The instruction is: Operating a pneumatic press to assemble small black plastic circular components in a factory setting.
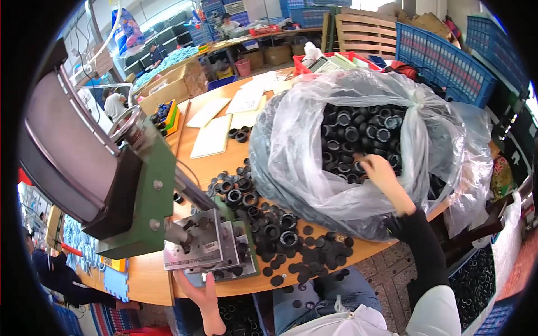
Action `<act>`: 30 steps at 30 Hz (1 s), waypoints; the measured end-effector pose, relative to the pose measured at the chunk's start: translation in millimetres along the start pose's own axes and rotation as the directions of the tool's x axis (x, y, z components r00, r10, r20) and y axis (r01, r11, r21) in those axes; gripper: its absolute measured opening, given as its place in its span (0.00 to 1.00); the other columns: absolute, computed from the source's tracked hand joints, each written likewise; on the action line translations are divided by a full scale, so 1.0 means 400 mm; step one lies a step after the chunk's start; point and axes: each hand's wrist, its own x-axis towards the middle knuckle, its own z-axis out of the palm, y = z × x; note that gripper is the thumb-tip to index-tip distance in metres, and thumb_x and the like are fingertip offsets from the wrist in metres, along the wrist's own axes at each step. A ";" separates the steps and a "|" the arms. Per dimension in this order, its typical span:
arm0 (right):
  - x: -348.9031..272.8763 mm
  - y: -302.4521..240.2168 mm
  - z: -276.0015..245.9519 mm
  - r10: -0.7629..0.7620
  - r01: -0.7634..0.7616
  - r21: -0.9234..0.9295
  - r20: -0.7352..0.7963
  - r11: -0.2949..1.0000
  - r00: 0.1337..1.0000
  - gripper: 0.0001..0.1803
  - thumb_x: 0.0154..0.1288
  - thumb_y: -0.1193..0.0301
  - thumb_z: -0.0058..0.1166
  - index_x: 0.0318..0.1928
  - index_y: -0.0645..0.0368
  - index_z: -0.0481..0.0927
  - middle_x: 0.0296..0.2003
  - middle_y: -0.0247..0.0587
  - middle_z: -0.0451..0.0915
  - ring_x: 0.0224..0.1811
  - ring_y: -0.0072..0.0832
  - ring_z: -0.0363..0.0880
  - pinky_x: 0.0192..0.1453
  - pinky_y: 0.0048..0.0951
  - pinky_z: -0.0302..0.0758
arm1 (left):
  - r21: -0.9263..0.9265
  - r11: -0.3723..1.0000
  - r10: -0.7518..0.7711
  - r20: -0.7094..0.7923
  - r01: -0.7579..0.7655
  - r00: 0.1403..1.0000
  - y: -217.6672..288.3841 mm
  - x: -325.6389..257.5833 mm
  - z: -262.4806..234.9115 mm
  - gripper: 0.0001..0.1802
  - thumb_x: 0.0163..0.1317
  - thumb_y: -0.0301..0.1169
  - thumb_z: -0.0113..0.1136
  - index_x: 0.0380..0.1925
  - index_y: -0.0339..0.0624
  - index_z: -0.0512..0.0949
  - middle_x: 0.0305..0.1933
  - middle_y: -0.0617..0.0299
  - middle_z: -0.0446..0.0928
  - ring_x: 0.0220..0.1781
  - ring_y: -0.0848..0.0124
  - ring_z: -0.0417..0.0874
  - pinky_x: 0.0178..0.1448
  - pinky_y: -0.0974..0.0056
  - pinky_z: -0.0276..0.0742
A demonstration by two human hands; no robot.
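Note:
My right hand (381, 172) reaches into a large clear plastic bag (297, 151) full of black ridged plastic caps (352, 133). Its fingertips are down among the caps, so whether they grip one is hidden. At the near edge of a green bench press (147, 199), my left hand (200, 297) has its fingers apart and holds nothing visible. Those fingers are just below the press's metal block (193, 252), with a few black parts beside them. Loose black caps (234, 196) and flat black discs (322, 255) lie on the wooden table between press and bag.
White papers (212, 137) lie at the back of the table. A red crate (358, 59) stands behind the bag, and blue crates (443, 59) stand at the back right. A bin of black parts (473, 285) is at the lower right. Other people work farther off.

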 end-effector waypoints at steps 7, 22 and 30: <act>0.102 0.065 0.114 0.290 -0.086 -0.386 0.509 0.918 0.811 0.33 0.43 0.59 0.71 0.52 0.55 0.76 0.52 0.54 0.74 0.57 0.52 0.68 0.61 0.45 0.68 | 0.011 0.978 -0.207 -0.145 0.210 0.968 0.074 0.083 0.082 0.24 0.52 0.26 0.65 0.49 0.29 0.74 0.53 0.46 0.75 0.55 0.56 0.74 0.63 0.56 0.64; -0.203 -0.694 0.036 -0.452 0.130 0.752 0.240 0.646 0.859 0.35 0.47 0.79 0.69 0.59 0.63 0.71 0.53 0.43 0.72 0.54 0.28 0.74 0.55 0.27 0.73 | -0.017 0.944 -0.315 -0.356 0.331 0.880 0.036 -0.082 -0.012 0.28 0.53 0.28 0.68 0.54 0.32 0.71 0.55 0.48 0.73 0.57 0.54 0.74 0.62 0.56 0.68; -0.265 -0.881 0.228 -0.424 -0.023 0.800 0.342 0.600 0.839 0.28 0.50 0.70 0.68 0.52 0.61 0.73 0.45 0.49 0.78 0.43 0.46 0.77 0.45 0.38 0.75 | 0.330 0.666 -0.578 -0.340 0.669 0.742 -0.149 -0.401 -0.233 0.34 0.61 0.38 0.63 0.62 0.29 0.64 0.64 0.44 0.67 0.65 0.51 0.66 0.69 0.54 0.58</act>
